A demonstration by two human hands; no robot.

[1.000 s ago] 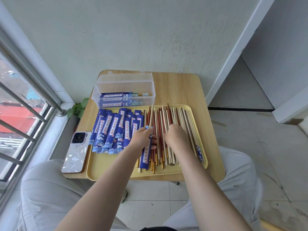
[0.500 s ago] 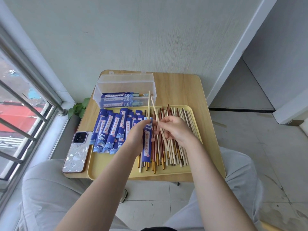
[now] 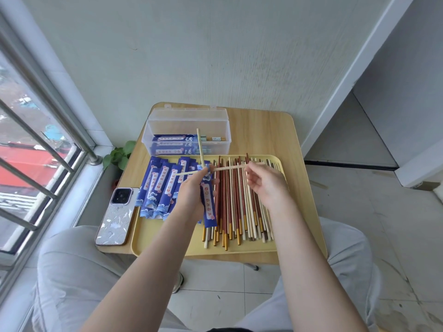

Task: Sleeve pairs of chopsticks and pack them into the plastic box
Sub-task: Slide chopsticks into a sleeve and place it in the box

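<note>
Currently a blue paper sleeve is gripped in the left hand, held upright-tilted above the yellow tray, with one pale chopstick rising from the sleeve's top end toward the clear plastic box. A second pale chopstick is pinched at its right end by the fingertips of the right hand and is held nearly level, its left end crossing the first chopstick just above the left hand's fingers. Both hands are raised over the tray, near each other but apart. Below the right hand, loose chopsticks in red, brown and pale tones are spread in a row on the tray's right half. Empty blue sleeves are piled on the tray's left half, just beside the left hand. Sleeved pairs are seen lying inside the box, which stands open at the back of the wooden bench. A phone is laid on the bench left of the tray.
</note>
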